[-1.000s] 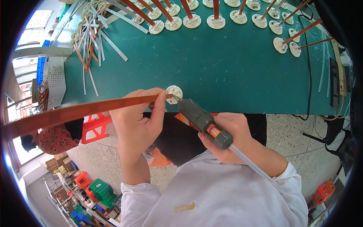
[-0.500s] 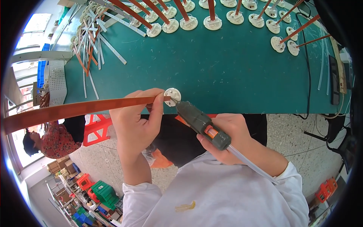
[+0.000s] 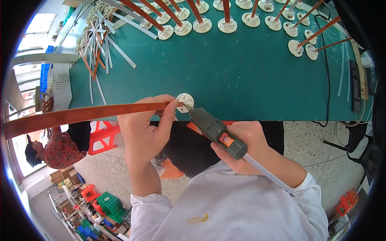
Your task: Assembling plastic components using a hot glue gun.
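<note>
Left hand (image 3: 145,130): thumb and fingertips pinched on a flat brown strip (image 3: 86,114), close to its right-hand end. Strip runs from the far left edge of frame to the centre, near-horizontal, rising slightly to the right.

Strip end overlaps a white round base (image 3: 186,97), just above frame centre, near the front edge of the green tabletop (image 3: 201,68). Base tilted, moulded face toward camera. Can't tell whether strip is seated in it.

Right hand (image 3: 248,140): fingers closed round a dark green hot glue gun (image 3: 210,124), right of centre. Trigger finger hidden, can't tell if squeezed. Nozzle points up-left at the strip end; contact or small gap, can't tell. Translucent glue stick (image 3: 270,175) sticks out the back, angled down-right across the forearm.

Top of frame, centre to right: rows of white round bases with brown strips (image 3: 227,12) standing up from them. Upper left: loose heap of flat metal strips (image 3: 122,52), a few brown ones mixed in. Upper right: black cable (image 3: 328,72), black power strip (image 3: 355,86) at table edge.

Left edge: co-worker in red floral top (image 3: 64,150), beside a red stool (image 3: 102,137). Lower left: green crates (image 3: 109,206) by shelving.
</note>
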### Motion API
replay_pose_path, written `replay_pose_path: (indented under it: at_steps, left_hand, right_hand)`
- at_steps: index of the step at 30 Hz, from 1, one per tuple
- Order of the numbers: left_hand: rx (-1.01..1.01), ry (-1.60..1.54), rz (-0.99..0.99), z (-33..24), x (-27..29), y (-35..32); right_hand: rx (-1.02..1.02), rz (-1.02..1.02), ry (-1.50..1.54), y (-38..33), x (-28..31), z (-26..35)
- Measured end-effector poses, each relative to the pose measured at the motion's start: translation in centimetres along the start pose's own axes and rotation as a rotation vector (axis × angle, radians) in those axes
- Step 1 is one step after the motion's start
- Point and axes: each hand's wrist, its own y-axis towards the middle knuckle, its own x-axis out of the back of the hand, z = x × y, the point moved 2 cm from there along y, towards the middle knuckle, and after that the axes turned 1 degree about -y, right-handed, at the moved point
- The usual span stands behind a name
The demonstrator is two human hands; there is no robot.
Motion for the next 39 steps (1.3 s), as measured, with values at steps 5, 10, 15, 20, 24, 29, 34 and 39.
replay_pose_path:
  at_steps: [5,10,15,20,24,29,34,39]
  left_hand:
    - [0.039,-0.093,-0.035,0.1,-0.2,-0.1]
    - [0.001,-0.066,0.0,0.4,-0.1,-0.2]
    - [-0.184,0.036,0.061,0.8,0.3,0.4]
    - [-0.22,0.012,0.047,0.8,0.4,0.2]
    - [-0.213,-0.022,0.022,1.4,0.3,-0.1]
    - [-0.134,-0.043,-0.076,1.5,-0.1,-0.3]
    - [-0.164,-0.045,-0.104,1.4,-0.7,-1.0]
    - [-0.214,0.007,-0.109,1.8,-0.7,-1.1]
  right_hand:
    - [0.038,-0.043,0.014,0.0,-0.1,0.0]
    - [0.0,-0.04,0.001,-0.2,0.2,-0.1]
    - [-0.01,-0.043,0.007,-0.3,0.6,0.1]
    - [-0.106,-0.026,-0.024,-0.7,0.9,-0.1]
    - [-0.154,0.005,0.0,-0.8,0.9,-0.2]
    - [-0.18,0.052,-0.003,-1.0,1.0,-0.2]
    - [-0.113,0.024,-0.009,-0.8,1.0,0.0]
    - [-0.106,0.029,-0.021,-0.9,1.3,0.3]
